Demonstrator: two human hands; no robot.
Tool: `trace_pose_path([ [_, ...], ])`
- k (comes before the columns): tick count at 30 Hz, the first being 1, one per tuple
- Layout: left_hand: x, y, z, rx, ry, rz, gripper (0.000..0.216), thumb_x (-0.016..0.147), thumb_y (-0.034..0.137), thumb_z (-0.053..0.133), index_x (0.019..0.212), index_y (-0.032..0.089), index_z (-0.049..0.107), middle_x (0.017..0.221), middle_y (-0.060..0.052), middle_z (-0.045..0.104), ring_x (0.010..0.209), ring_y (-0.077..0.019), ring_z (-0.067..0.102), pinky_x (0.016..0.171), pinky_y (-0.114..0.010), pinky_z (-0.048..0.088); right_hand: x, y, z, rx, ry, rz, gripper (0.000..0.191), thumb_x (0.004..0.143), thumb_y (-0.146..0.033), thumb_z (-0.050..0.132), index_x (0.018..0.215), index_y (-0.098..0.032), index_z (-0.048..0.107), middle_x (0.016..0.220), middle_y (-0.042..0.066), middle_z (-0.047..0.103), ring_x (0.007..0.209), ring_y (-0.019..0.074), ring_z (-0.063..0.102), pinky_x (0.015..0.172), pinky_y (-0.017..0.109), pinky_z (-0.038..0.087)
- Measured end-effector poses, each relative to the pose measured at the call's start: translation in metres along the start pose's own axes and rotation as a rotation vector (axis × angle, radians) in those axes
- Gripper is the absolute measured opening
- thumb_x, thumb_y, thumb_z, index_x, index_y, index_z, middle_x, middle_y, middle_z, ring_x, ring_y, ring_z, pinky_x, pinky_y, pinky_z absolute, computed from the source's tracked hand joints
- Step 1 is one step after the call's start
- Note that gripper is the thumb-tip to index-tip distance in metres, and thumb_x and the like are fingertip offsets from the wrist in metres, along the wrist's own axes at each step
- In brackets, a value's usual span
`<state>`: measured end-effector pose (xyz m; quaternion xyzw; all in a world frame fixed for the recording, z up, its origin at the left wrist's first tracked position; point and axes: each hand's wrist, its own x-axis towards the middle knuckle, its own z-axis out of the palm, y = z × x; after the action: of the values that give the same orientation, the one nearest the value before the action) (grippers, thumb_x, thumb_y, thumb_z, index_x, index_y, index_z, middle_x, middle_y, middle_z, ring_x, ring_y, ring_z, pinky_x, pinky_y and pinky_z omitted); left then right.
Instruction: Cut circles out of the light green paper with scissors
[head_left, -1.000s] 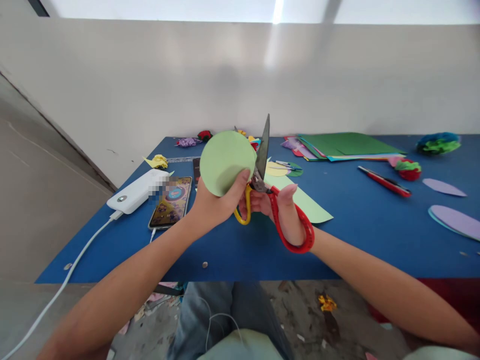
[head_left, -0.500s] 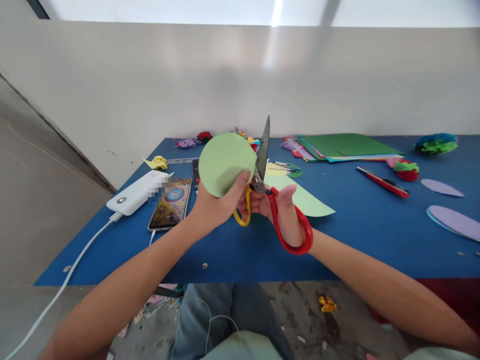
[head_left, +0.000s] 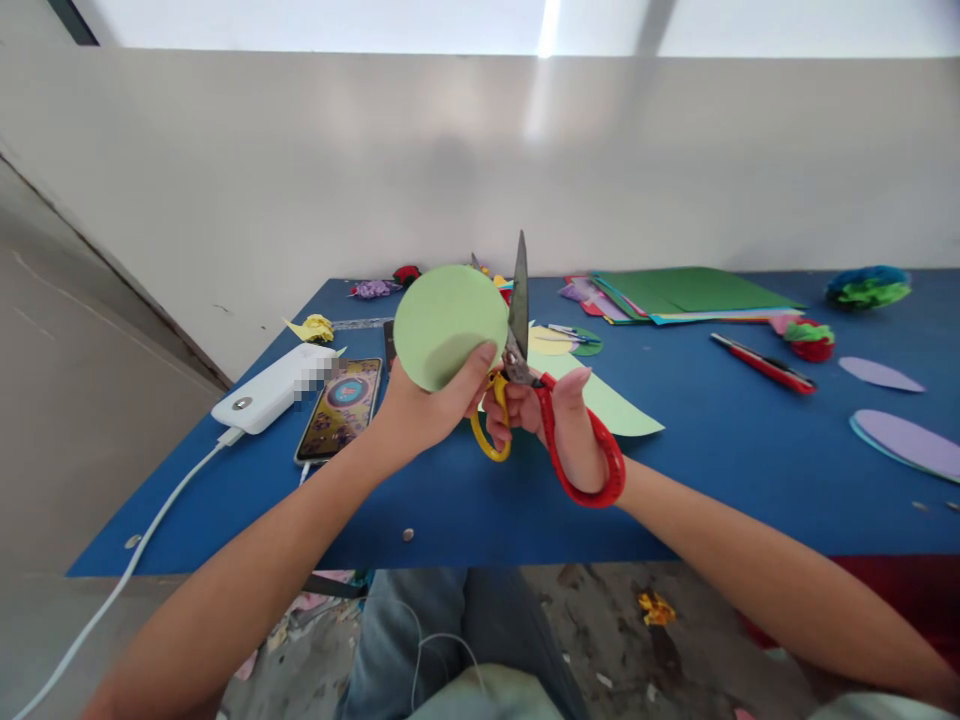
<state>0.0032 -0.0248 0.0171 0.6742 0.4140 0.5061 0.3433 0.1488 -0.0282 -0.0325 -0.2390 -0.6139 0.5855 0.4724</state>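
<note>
My left hand (head_left: 424, 410) pinches the lower edge of a light green paper disc (head_left: 448, 322), holding it upright above the blue table (head_left: 720, 450). My right hand (head_left: 559, 415) grips scissors (head_left: 525, 370) with one red and one yellow handle loop. Their blades point upward and lie against the disc's right edge. A larger light green paper offcut (head_left: 611, 405) lies on the table just behind my right hand.
A phone (head_left: 341, 405) and a white power bank (head_left: 270, 397) with a cable lie at the left. Sheets of coloured paper (head_left: 690, 292) sit at the back. A red utility knife (head_left: 763, 362), purple paper ovals (head_left: 907, 440) and tissue pom-poms (head_left: 868, 285) lie at the right.
The scissor blades have swung slightly more upright and the yellow handle has dropped a little. The disc has shifted slightly left. Both hands stay in place.
</note>
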Motion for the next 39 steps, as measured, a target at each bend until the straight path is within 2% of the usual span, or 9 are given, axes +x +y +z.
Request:
trace_pose_path([
  [5,0.002,-0.001,-0.004,0.029,-0.046,0.033,0.038,0.086,0.030,0.057,0.051,0.019,0.048,0.042,0.003,0.048,0.043,-0.0096,0.047,0.053,-0.024,0.045,-0.001,0.002,-0.002,0.040,-0.014,0.003,0.064,0.075,-0.086,0.030,0.081,-0.023,0.040,0.071,-0.001,0.039,0.054,0.0119,0.038,0.049,0.027,0.037],
  [16,0.002,-0.003,-0.013,0.044,-0.143,0.005,0.042,0.089,0.035,0.054,0.051,0.018,0.047,0.044,0.002,0.046,0.042,-0.0091,0.045,0.049,-0.024,0.041,0.000,0.008,-0.006,0.045,-0.001,0.049,0.080,0.065,-0.091,0.032,0.097,-0.021,0.053,0.066,-0.004,0.035,0.048,0.0088,0.034,0.041,0.024,0.033],
  [21,0.003,-0.002,-0.016,0.031,-0.163,-0.026,0.042,0.089,0.036,0.053,0.052,0.018,0.047,0.046,0.002,0.046,0.042,-0.0086,0.044,0.045,-0.023,0.039,-0.002,0.004,-0.006,0.033,0.040,0.083,0.073,0.073,-0.086,0.034,0.099,-0.021,0.056,0.066,-0.005,0.034,0.048,0.0084,0.031,0.041,0.024,0.030],
  [28,0.003,-0.003,-0.015,-0.002,-0.165,-0.042,0.040,0.088,0.037,0.055,0.053,0.018,0.047,0.046,0.002,0.046,0.042,-0.0086,0.044,0.044,-0.022,0.038,-0.003,0.002,-0.002,0.061,0.117,0.160,0.066,0.077,-0.082,0.035,0.093,-0.021,0.055,0.063,-0.006,0.031,0.044,0.0060,0.025,0.037,0.020,0.027],
  [32,0.004,-0.006,-0.014,-0.060,-0.174,-0.073,0.037,0.087,0.035,0.056,0.055,0.018,0.048,0.047,0.002,0.047,0.043,-0.0089,0.045,0.045,-0.022,0.038,0.000,-0.001,0.000,0.102,0.140,0.097,0.068,0.077,-0.083,0.035,0.096,-0.020,0.055,0.062,-0.006,0.034,0.042,0.0061,0.028,0.036,0.020,0.031],
  [36,0.007,-0.012,-0.015,-0.117,-0.181,-0.100,0.029,0.082,0.033,0.062,0.061,0.018,0.051,0.048,0.003,0.047,0.044,-0.0085,0.043,0.046,-0.021,0.039,-0.024,-0.027,0.003,0.089,0.122,0.045,0.055,0.086,-0.071,0.038,0.098,-0.020,0.056,0.062,-0.003,0.046,0.042,0.0085,0.039,0.040,0.024,0.038],
  [37,0.008,-0.014,-0.015,-0.119,-0.214,-0.123,0.026,0.079,0.033,0.065,0.063,0.018,0.054,0.049,0.003,0.049,0.044,-0.0091,0.045,0.046,-0.021,0.040,-0.037,-0.036,0.003,0.091,0.122,0.060,0.052,0.088,-0.068,0.038,0.099,-0.020,0.057,0.064,-0.002,0.049,0.043,0.0096,0.042,0.042,0.025,0.039],
  [39,0.007,-0.019,-0.014,-0.088,-0.366,-0.175,0.019,0.074,0.034,0.070,0.071,0.018,0.061,0.056,0.001,0.058,0.049,-0.0118,0.052,0.049,-0.023,0.045,-0.068,-0.053,0.004,0.103,0.132,0.096,0.044,0.089,-0.062,0.043,0.099,-0.022,0.057,0.065,0.000,0.053,0.042,0.0114,0.048,0.042,0.027,0.040],
])
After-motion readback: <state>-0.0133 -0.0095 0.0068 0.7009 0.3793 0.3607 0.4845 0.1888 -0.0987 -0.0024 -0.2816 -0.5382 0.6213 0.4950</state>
